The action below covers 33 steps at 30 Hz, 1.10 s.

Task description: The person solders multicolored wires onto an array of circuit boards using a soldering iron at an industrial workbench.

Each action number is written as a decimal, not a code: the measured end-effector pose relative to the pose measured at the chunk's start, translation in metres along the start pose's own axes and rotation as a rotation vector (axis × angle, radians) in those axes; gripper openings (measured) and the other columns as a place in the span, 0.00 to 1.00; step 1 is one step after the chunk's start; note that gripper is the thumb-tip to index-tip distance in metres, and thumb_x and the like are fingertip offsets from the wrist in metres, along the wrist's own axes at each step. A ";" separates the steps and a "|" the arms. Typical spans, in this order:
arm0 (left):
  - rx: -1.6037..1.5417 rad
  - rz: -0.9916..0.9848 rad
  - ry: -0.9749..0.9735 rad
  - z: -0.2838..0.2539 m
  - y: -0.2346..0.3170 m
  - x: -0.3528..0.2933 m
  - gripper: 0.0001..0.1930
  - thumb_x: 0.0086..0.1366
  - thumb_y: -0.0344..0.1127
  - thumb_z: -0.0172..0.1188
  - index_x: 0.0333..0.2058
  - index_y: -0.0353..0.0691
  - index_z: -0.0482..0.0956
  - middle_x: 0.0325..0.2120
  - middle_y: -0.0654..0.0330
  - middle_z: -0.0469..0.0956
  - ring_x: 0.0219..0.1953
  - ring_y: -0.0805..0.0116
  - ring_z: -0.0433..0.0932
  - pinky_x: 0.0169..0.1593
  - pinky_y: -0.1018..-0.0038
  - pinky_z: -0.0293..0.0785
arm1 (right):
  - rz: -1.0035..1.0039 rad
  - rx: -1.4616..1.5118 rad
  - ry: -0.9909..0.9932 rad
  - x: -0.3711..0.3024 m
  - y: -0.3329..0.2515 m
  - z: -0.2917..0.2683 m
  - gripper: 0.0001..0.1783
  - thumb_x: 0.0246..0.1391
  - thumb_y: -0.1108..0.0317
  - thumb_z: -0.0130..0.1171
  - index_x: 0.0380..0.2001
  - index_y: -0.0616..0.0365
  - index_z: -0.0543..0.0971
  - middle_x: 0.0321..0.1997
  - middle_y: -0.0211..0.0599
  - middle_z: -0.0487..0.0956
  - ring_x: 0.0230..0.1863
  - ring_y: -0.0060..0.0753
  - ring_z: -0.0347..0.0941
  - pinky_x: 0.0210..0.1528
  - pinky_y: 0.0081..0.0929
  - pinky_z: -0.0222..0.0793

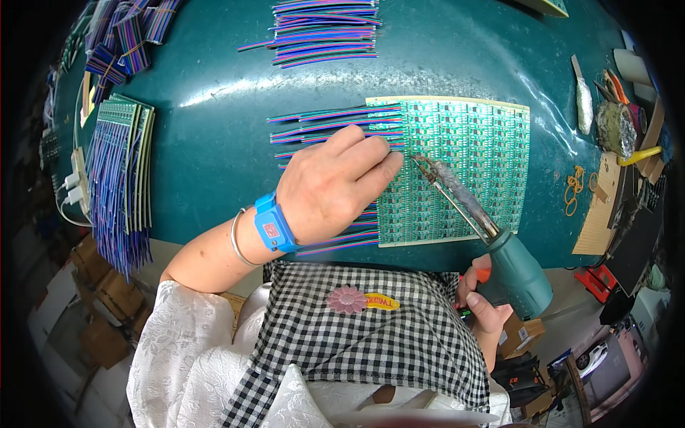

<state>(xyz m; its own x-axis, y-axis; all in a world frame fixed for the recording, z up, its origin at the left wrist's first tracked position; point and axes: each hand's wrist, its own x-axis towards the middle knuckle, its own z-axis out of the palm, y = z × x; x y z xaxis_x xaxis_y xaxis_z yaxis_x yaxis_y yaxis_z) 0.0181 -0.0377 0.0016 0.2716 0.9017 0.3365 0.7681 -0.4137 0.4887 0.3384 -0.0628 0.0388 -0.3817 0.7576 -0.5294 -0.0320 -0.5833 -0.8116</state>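
A green circuit board panel (471, 171) lies on the table in front of me, with rows of small parts. Multicoloured ribbon wires (307, 134) run onto its left side in several rows. Over them is my left hand (339, 182), its fingers closed in a pinch on a ribbon wire at the board; the fingertips partly hide it. My right hand (485, 296) grips the handle of a green gun-shaped soldering iron (524, 278). The iron's tip meets the board just right of my left fingertips. A blue wrist strap (273, 222) is around my left wrist.
Loose ribbon wires (325, 32) lie at the far middle, tied wire bundles (132, 43) at the far left. A stack of wired boards (125, 171) overhangs the left edge. Rubber bands (573, 192), a foil-wrapped blade (583, 100) and cardboard (598, 207) lie at right.
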 end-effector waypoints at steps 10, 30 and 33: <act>0.024 0.011 0.012 0.002 0.001 -0.002 0.20 0.44 0.24 0.64 0.41 0.32 0.84 0.35 0.57 0.76 0.31 0.62 0.76 0.30 0.69 0.76 | -0.029 -0.085 0.064 0.006 0.002 0.005 0.27 0.43 0.74 0.65 0.49 0.65 0.72 0.29 0.35 0.73 0.25 0.27 0.69 0.28 0.25 0.67; 0.062 0.007 -0.007 0.001 0.004 -0.001 0.20 0.47 0.26 0.64 0.43 0.31 0.83 0.36 0.57 0.76 0.30 0.63 0.75 0.30 0.71 0.75 | -0.034 0.048 0.018 0.010 -0.005 0.008 0.29 0.45 0.73 0.66 0.53 0.64 0.72 0.28 0.33 0.72 0.27 0.26 0.70 0.30 0.25 0.69; 0.058 0.006 -0.007 0.001 0.005 -0.001 0.20 0.47 0.26 0.64 0.43 0.31 0.83 0.37 0.57 0.76 0.30 0.64 0.75 0.30 0.71 0.75 | 0.002 0.006 0.063 0.008 -0.001 0.008 0.28 0.45 0.73 0.66 0.52 0.64 0.72 0.28 0.33 0.72 0.27 0.26 0.70 0.30 0.25 0.69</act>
<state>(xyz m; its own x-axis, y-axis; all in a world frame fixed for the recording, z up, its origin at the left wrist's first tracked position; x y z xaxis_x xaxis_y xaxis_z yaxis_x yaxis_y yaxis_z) 0.0221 -0.0405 0.0028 0.2799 0.9003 0.3334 0.7987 -0.4110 0.4394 0.3279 -0.0587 0.0370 -0.3226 0.7732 -0.5459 -0.0370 -0.5866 -0.8090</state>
